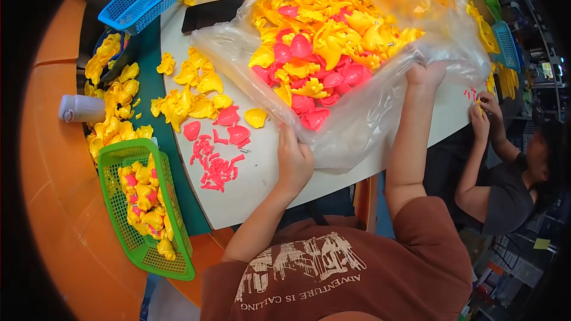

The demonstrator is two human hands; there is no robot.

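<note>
A large clear plastic bag [351, 142] lies open on the white table, full of glossy yellow plastic pieces [333, 44] with pink shell-shaped pieces [315, 120] heaped at its mouth. My left hand [295, 160] is closed on the near left edge of the bag. Farther off to the right, my right hand [426, 74] grips the bag's other edge in a fist and holds it up. Left of my left hand lie loose yellow pieces [202, 107], a few pink shells [239, 135] and a scatter of small pink bits [217, 169].
A green basket [107, 202] of yellow and pink assembled pieces stands at the left. Beyond it are a white bottle [83, 109], more yellow pieces [116, 125], and a blue basket [128, 15]. A black phone-like slab [212, 14] lies on the table [262, 202]. Another person [505, 196] works at the right.
</note>
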